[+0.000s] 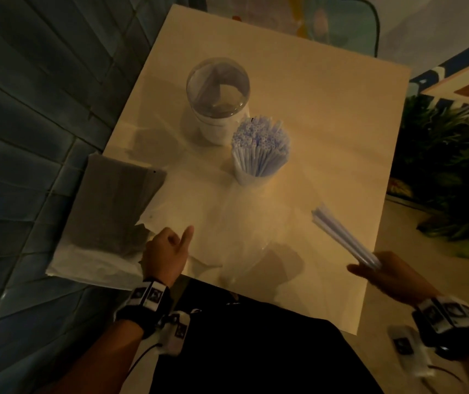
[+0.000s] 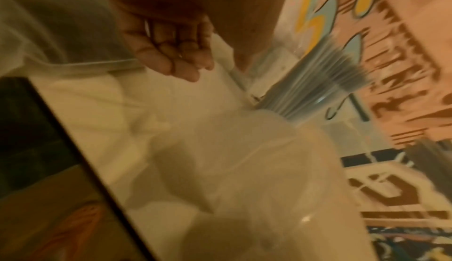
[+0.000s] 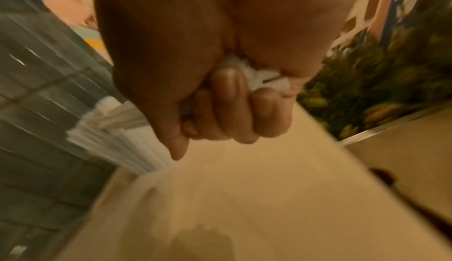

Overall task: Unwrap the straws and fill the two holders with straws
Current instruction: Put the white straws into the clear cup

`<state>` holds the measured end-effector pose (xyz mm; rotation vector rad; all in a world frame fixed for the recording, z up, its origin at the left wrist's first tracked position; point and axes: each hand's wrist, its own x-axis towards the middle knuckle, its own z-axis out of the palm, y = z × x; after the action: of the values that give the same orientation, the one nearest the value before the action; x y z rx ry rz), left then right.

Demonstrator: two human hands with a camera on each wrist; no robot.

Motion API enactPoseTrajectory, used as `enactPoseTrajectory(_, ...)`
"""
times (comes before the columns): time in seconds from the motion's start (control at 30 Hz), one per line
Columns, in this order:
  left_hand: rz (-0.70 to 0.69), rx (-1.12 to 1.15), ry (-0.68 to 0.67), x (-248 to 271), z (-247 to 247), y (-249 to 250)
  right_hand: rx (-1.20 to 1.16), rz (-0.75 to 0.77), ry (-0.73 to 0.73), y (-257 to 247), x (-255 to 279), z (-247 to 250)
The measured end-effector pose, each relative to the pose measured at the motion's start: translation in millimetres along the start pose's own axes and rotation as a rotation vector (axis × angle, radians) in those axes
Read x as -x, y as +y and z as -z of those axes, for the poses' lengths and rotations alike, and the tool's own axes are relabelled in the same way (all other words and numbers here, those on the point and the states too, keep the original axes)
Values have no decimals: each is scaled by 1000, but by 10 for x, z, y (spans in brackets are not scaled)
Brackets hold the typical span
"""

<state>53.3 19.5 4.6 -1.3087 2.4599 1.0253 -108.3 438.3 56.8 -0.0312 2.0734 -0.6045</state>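
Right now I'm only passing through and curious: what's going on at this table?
A person is filling straw holders. Their right hand grips a bundle of straws above the table. The left hand rests near crumpled clear wrapping, holding nothing. One holder is packed; the domed holder behind looks almost empty.

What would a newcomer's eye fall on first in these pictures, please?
Probably the holder packed with pale straws standing upright mid-table, with a clear domed holder just behind it. Next, the right hand at the table's near right edge, gripping a bundle of straws that points toward the holders, while the left hand hovers empty over crumpled clear wrapping.
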Motion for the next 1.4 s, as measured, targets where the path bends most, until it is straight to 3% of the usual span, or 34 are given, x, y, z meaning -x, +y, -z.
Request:
enactPoseTrajectory(0.1,-164,487,-190,192,84,373,-177,160,0,-616,20,-217)
enactPoseTrajectory(0.23,-308,902,-440,380,183,1072,-189,366,-53,-1366,-85,-596)
enactPoseTrajectory(0.33,-348,1129,-483,368,238,1504,-131,500,-45,-1775,-175,-786)
enactPoseTrajectory(0.47,-262,1294,-378,223,349,1916,-166,645,51,-2065,-325,-787)
enactPoseTrajectory(0.57,-316,1316,-283,89,409,2129,-88,644,166,-2093,-436,-726)
enactPoseTrajectory(0.67,-440,1332,-218,-20,506,2347,-86,547,265,-1891,-529,-640)
enactPoseTrajectory(0.8,-575,1242,-188,-193,516,2574,-168,391,294,-1393,-576,-531)
enactPoseTrajectory(0.93,-590,1087,-182,-292,322,2634,-176,293,308,-1005,-500,-507)
enactPoseTrajectory(1.23,-691,856,-132,-392,156,2726,-183,275,298,-851,-450,-583)
enactPoseTrajectory(1.4,-729,753,-228,-415,68,2630,-163,311,288,-1001,-509,-533)
